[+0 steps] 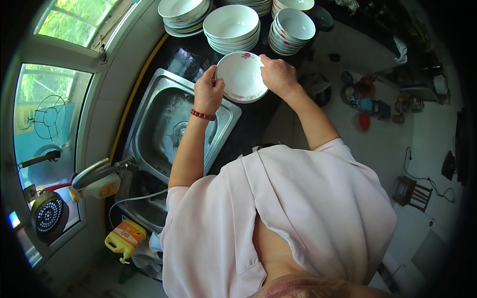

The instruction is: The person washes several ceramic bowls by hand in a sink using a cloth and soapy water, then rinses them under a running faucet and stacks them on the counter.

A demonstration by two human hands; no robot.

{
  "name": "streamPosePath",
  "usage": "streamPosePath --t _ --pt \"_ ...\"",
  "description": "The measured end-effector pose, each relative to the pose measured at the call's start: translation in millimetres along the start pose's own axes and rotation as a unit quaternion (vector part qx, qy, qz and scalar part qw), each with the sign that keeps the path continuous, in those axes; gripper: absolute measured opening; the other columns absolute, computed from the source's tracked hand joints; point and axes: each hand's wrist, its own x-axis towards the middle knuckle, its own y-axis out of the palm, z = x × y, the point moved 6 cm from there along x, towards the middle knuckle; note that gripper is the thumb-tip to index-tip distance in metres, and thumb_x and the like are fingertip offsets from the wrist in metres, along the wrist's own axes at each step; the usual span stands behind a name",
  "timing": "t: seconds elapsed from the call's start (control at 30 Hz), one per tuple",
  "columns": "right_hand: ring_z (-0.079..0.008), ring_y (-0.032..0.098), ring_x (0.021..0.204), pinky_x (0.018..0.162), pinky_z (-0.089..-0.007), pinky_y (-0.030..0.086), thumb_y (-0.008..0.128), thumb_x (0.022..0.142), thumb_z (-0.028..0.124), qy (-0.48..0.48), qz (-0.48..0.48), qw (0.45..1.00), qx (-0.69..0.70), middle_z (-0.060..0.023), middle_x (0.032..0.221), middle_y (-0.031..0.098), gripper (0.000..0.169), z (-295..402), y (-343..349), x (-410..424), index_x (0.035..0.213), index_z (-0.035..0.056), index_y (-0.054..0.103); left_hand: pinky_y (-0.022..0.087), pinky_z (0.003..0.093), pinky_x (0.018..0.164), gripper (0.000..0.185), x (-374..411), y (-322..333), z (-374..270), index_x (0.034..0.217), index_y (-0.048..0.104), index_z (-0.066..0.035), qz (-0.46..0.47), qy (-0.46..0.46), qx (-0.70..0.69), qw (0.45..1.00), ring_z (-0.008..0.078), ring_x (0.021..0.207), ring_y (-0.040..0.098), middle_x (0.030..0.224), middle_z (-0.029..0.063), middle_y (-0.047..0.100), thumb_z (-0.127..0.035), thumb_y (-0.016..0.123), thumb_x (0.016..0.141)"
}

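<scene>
Between my two hands is a white ceramic dish (240, 78) with pink floral sprays along its rim. My left hand (208, 91), with a red bead bracelet at the wrist, grips its left edge, thumb over the rim. On the opposite edge, my right hand (278, 74) holds the rim; its far fingers are hidden. Another rim shows just under the dish's near edge, so there may be more than one. Just beyond stands a stack of large white bowls (231, 28). A pile of smaller bowls (292, 29) with red motifs stands to its right.
A stainless steel sink (149, 123) lies left of the dish, set in a black countertop (257, 119). Mixed bowls and plates (186, 16) are stacked at the back left. A faucet (100, 171) and a yellow jug (126, 238) stand lower left, by the window.
</scene>
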Motion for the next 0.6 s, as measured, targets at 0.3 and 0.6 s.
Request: streamPosePath --t 0.3,0.6 --pt "-0.034 0.062 0.075 0.064 -0.0432 0.049 0.054 0.081 0.018 -0.022 -0.04 0.994 0.098 -0.0169 0.081 0.063 0.027 -14 1 -2 0.105 0.0045 0.055 0.048 0.0336 0.059 0.036 4 0 -14 0.114 0.052 -0.001 -0.003 0.014 0.129 0.992 0.0255 0.062 0.062 0.072 0.0181 0.061 -0.007 0.052 0.079" --pt "-0.0053 0.048 0.052 0.042 -0.0181 0.039 0.054 0.087 0.025 0.19 -0.161 0.805 0.539 0.0005 0.069 0.054 0.023 -124 -1 -2 0.098 0.005 0.059 0.049 0.0354 0.057 0.023 6 8 -76 0.1 0.058 -0.002 -0.037 0.129 0.222 0.966 0.0292 0.064 0.062 0.073 0.0155 0.063 -0.017 0.058 0.082"
